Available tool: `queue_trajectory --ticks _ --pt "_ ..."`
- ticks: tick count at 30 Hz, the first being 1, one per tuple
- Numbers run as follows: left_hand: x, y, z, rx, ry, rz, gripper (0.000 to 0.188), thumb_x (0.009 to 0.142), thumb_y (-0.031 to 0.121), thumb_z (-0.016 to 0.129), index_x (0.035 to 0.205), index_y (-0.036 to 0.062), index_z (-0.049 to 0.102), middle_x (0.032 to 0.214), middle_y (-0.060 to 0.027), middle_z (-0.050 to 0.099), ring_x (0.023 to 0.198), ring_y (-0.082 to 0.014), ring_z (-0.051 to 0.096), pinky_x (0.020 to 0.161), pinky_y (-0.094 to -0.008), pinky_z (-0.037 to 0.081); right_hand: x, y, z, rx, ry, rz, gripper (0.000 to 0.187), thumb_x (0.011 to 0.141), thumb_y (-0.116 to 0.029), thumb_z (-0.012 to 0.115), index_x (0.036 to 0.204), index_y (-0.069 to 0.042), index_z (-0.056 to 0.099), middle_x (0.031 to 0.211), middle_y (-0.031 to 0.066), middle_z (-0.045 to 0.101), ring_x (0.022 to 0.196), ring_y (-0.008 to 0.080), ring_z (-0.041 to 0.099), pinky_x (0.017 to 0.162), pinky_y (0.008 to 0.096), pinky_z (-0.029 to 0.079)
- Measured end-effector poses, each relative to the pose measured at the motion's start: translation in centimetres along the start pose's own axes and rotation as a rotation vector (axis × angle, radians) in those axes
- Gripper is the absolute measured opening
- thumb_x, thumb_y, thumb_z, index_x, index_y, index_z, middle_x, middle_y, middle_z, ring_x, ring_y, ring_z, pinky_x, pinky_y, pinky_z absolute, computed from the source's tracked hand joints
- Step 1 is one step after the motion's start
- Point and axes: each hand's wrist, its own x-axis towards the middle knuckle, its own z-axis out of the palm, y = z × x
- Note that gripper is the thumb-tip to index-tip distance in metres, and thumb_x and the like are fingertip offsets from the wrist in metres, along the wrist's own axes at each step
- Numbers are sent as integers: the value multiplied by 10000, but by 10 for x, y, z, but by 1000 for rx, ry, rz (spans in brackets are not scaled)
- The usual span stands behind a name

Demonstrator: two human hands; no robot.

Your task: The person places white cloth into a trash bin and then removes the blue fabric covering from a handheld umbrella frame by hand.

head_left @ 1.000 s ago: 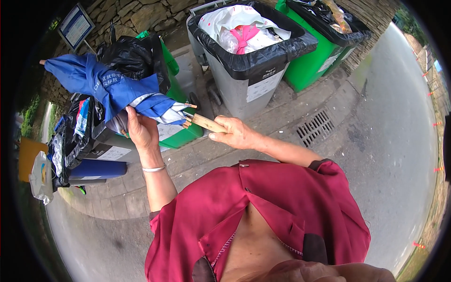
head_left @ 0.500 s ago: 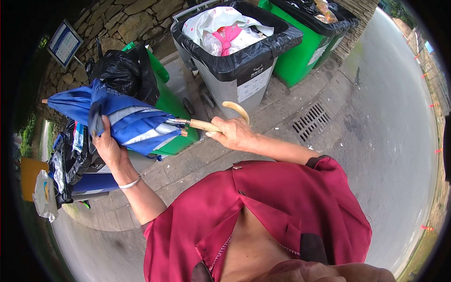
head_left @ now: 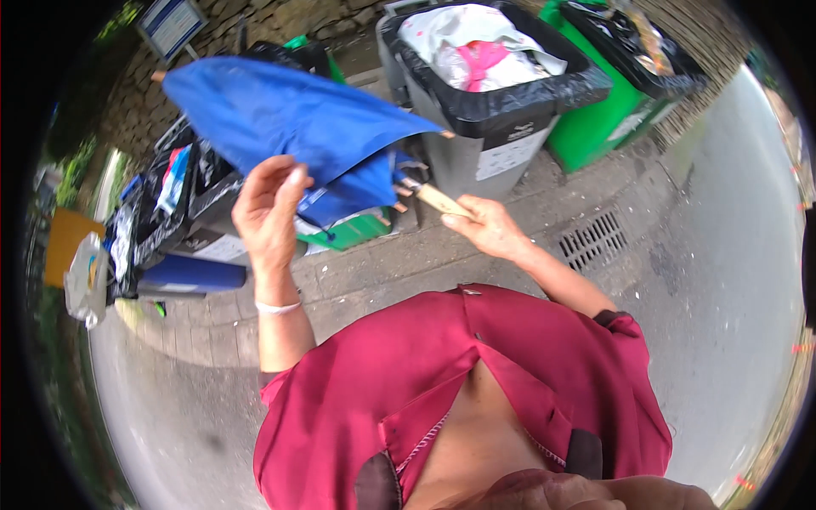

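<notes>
A blue umbrella (head_left: 289, 119), loosely folded with its cloth billowing, lies slantwise in front of me, its tip toward the far left. My right hand (head_left: 489, 228) is closed around its pale wooden handle (head_left: 440, 201); the curved end of the handle does not show. Beside the near side of the cloth is my left hand (head_left: 270, 208), fingers bent and apart, with nothing seen in it. Whether its fingertips touch the cloth is hard to tell. Several rib ends stick out past the cloth near the shaft.
Behind the umbrella stands a grey bin (head_left: 476, 127) lined with black plastic and full of bags. A green bin (head_left: 595, 110) is to its right. More bins, one blue (head_left: 191, 272), stand at left. A drain grate (head_left: 593, 240) lies in the paving, and a sign (head_left: 172, 27) stands by the stone wall.
My left hand has come off the gathered cloth, which has loosened and spread. The umbrella has turned, its handle end nearer me. My right hand still grips the handle.
</notes>
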Motion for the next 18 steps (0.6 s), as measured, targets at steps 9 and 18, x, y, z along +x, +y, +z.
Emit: queue_trajectory --ticks 9,18 --pt "-21 -61 3 598 263 -28 1050 525 383 828 1308 -12 249 1247 -205 360 1134 -307 380 946 -397 341 3 0 -1 180 -99 164 332 820 -272 619 665 -33 448 570 5 421 524 74 385 463 273 323" --pt "23 -51 14 832 111 341 371 643 180 708 956 51 555 917 -132 558 870 -338 520 763 -395 424 17 -21 6 149 -136 171 306 820 -268 621 677 -32 489 561 -7 425 511 69 395 456 263 321"
